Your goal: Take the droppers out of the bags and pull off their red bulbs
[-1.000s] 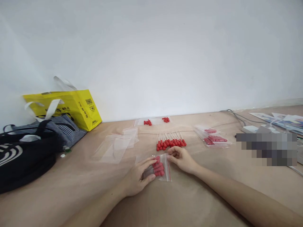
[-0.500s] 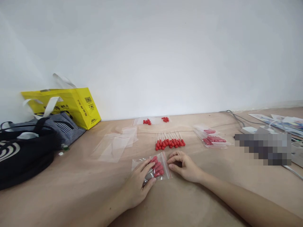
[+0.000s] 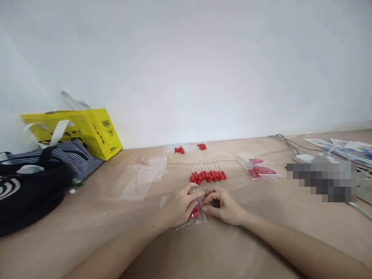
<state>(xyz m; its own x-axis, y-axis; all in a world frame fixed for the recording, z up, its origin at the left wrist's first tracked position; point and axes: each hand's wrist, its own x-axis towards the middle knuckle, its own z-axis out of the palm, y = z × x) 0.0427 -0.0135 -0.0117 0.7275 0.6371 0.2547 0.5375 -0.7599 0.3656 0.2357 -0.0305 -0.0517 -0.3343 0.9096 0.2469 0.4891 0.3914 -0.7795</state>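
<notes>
A clear zip bag [image 3: 200, 220] with red pieces inside lies on the table in front of me, its zip edge to the right. My left hand [image 3: 181, 205] covers most of it, with the fingers curled over the top and its fingertips near the zip edge. At that edge, my right hand [image 3: 222, 205] has its thumb and fingers bent around the opening side. Just beyond the hands is a row of sticks with red, drop-shaped heads [image 3: 207, 176], their pale shafts pointing away from me.
Flat clear bags [image 3: 136, 186] overlap at left. Filled bags [image 3: 261, 171] lie at right. Small red pieces [image 3: 179, 149] rest on clear plastic near the wall. A yellow bag [image 3: 109, 135], a striped bag [image 3: 84, 161] and a black bag [image 3: 37, 197] stand far left; cables [image 3: 287, 143] run at right.
My left hand has moved right and up over the bag, from its left part to the zip edge. My right hand has come slightly left onto that edge.
</notes>
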